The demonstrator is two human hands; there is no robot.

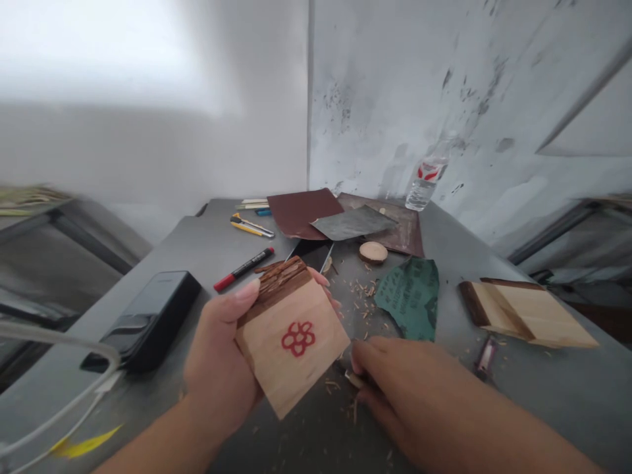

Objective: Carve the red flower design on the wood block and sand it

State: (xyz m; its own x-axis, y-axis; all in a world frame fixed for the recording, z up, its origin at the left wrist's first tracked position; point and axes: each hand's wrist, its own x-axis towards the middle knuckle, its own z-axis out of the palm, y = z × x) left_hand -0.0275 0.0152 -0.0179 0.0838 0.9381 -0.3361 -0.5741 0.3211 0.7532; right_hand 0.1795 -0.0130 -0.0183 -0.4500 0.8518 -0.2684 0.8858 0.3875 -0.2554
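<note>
My left hand (222, 349) grips a square wood block (316, 316) from its left side, thumb on the bark edge and fingers behind. The pale face of the block is tilted toward me and bears a red flower outline (298, 338). Low to the right of the block, my right hand (409, 388) is closed on a slim small tool (354, 379). Most of that tool is hidden by the fingers, so its exact kind does not show. Wood shavings (364, 289) lie scattered beneath and behind both hands.
On the grey table lie a red marker (244, 270), a yellow utility knife (251, 226), brown sandpaper (306, 212), green sandpaper (409, 296) and a round wood slice (373, 252). A power bank (148, 319) with cable stands left, wood pieces (533, 313) right, a water bottle (425, 181) behind.
</note>
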